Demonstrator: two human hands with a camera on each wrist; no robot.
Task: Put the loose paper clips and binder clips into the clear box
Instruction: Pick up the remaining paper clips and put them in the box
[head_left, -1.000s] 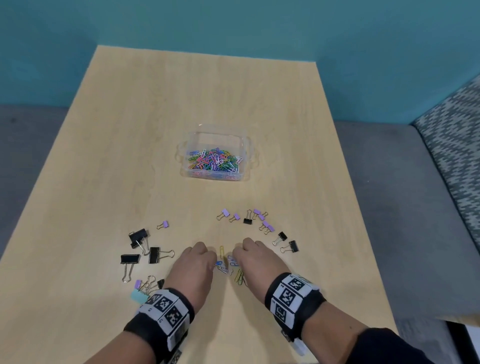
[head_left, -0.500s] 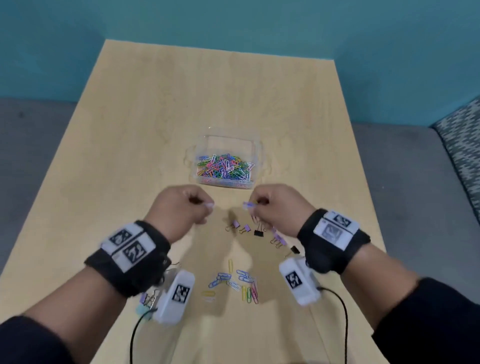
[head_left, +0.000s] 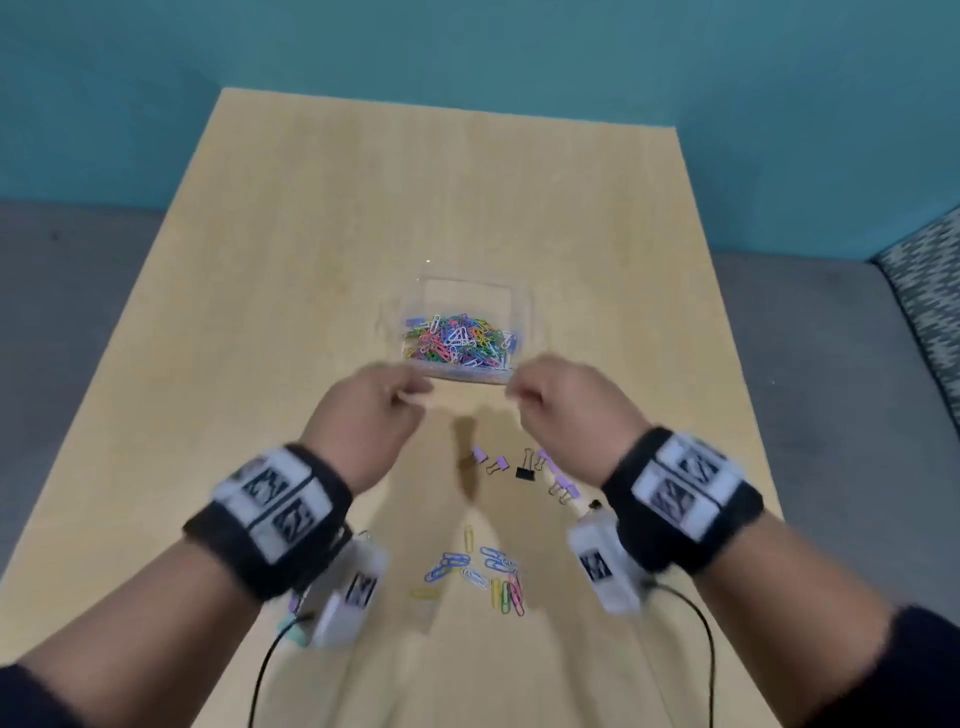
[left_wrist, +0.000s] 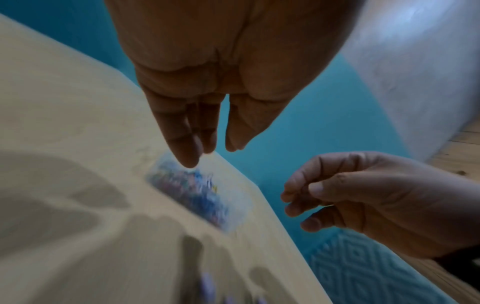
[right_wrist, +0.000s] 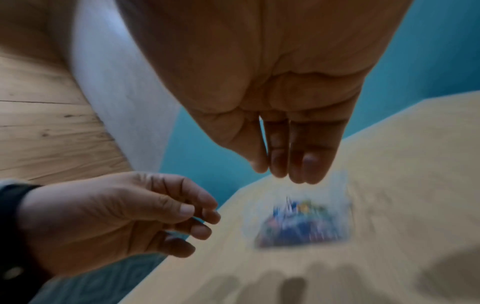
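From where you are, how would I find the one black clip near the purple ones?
Start at the clear box of colourful paper clips in the middle of the wooden table. Come toward the person, past the two raised hands, to a short row of small binder clips. The black binder clip is the only dark one; its neighbours are purple.

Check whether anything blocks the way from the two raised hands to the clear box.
Nothing visible does. The left hand and right hand hang just short of the clear box, whose top is open; only bare table lies between.
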